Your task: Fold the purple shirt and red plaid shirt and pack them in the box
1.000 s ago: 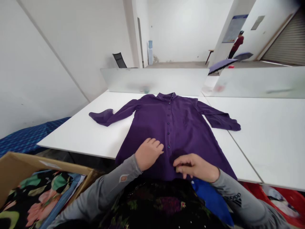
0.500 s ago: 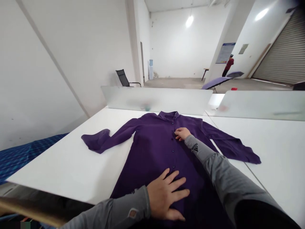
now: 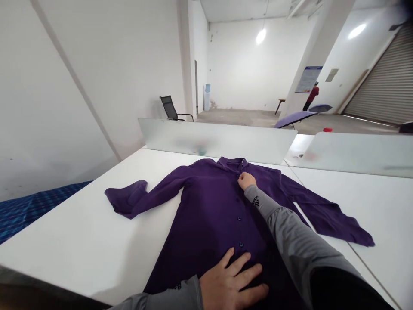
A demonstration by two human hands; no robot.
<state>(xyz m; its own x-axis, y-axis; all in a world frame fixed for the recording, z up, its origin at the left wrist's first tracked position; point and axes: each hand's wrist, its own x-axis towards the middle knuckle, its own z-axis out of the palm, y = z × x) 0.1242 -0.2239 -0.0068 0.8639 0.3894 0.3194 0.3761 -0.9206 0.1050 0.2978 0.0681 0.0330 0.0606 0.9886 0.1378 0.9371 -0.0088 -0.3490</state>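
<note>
A purple long-sleeved button-up shirt (image 3: 206,202) lies spread on the white table, front side up, its collar at the far end and its sleeves out to both sides. Dark buttons run down its front. My left hand (image 3: 230,282) rests flat on the lower front with the fingers spread. Just below the collar, my right hand (image 3: 247,180) is closed at the button strip, its fingers curled onto the cloth. The fingertips are partly hidden, and the forearm covers part of the shirt's right side.
Low frosted panels (image 3: 219,138) stand along the far edge of the white table (image 3: 80,241). Blue patterned cloth (image 3: 38,209) lies beyond the left edge. Farther back are a black chair (image 3: 169,107), a purple umbrella (image 3: 295,118) and a person in red (image 3: 312,95).
My right hand has slid up the button strip toward the collar, its fingers now more tightly curled. My left hand stays flat on the shirt. The view has tilted up slightly.
</note>
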